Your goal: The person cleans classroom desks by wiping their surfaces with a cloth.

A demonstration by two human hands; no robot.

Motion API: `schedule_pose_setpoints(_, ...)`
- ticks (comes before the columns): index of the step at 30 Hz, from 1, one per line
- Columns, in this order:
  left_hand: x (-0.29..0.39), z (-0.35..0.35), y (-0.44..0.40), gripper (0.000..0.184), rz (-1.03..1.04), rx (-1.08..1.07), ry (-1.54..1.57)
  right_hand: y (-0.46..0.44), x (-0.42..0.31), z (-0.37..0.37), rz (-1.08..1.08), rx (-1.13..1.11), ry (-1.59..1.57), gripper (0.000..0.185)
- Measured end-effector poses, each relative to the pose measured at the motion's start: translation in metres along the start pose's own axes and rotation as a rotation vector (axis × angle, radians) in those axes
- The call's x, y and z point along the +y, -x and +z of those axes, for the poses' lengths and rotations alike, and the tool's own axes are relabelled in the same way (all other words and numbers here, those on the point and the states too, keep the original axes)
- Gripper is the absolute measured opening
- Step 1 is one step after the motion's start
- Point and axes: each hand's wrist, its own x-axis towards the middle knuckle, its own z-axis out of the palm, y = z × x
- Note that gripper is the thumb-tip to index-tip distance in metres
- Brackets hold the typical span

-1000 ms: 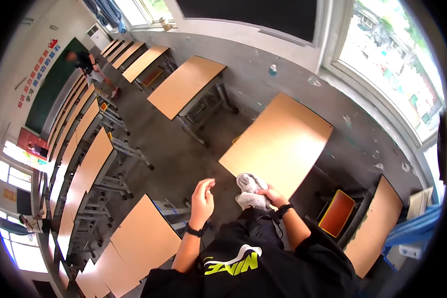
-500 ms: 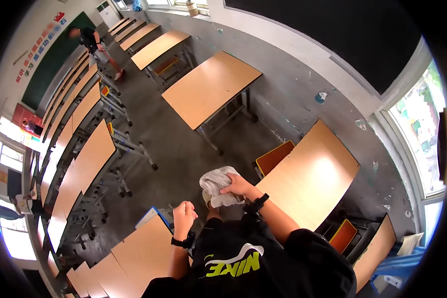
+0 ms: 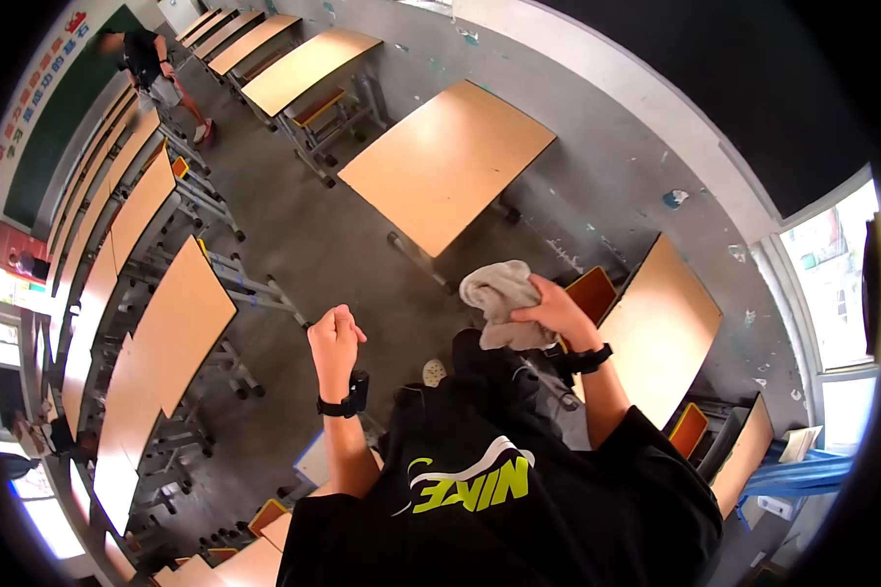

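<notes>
Crumpled cloth [image 3: 501, 303] has moved nearer the rectangular desk [image 3: 447, 164].

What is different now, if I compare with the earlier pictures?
The cloth, in the right hand, has moved forward, away from the right-side desk and closer to the desk ahead. The left hand has curled from half open into a loose fist. The right hand's hold on the cloth stayed.

Classroom with rows of wooden-topped desks [image 3: 448, 168].
Grey floor [image 3: 294, 220], chipped grey wall [image 3: 612, 166], bright window [image 3: 832, 279].
</notes>
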Motion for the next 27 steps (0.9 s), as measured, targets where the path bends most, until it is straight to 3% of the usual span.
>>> schedule_pose_setpoints(1, -0.007, -0.005, -0.012, 0.050, 0.012, -0.008, 0.089, -0.010, 0.001, 0.000, -0.014, 0.021, -0.012, 0.075)
schedule_pose_setpoints(6, -0.018, -0.004, -0.077, 0.049, -0.081, -0.107, -0.126, -0.082, 0.007, 0.022, 0.091, 0.071, 0.063, 0.077)
schedule_pose_setpoints(10, -0.014, -0.006, -0.159, 0.031, 0.053, -0.051, -0.118, -0.176, 0.028, 0.047, 0.064, -0.076, 0.002, 0.070)
schedule_pose_setpoints(15, 0.027, -0.001, -0.273, 0.026, 0.167, -0.167, -0.347, -0.269, -0.015, 0.067, 0.025, -0.017, 0.466, 0.053)
schedule_pose_setpoints(18, 0.016, 0.020, -0.326, 0.029, 0.143, -0.190, -0.169, -0.325, 0.026, 0.098, -0.010, 0.108, 0.546, 0.036)
schedule_pose_setpoints(20, 0.006, 0.031, -0.352, 0.038, 0.111, -0.264, -0.118, -0.357, 0.052, 0.107, 0.084, 0.107, 0.587, 0.035)
schedule_pose_setpoints(23, 0.003, 0.054, -0.372, 0.044, 0.354, -0.314, -0.443, -0.360, 0.097, 0.113, 0.199, 0.119, 0.555, 0.039)
schedule_pose_setpoints(27, 0.010, 0.089, -0.394, 0.039, 0.270, -0.335, -0.391, -0.349, 0.102, 0.105, 0.335, 0.098, 0.444, 0.053)
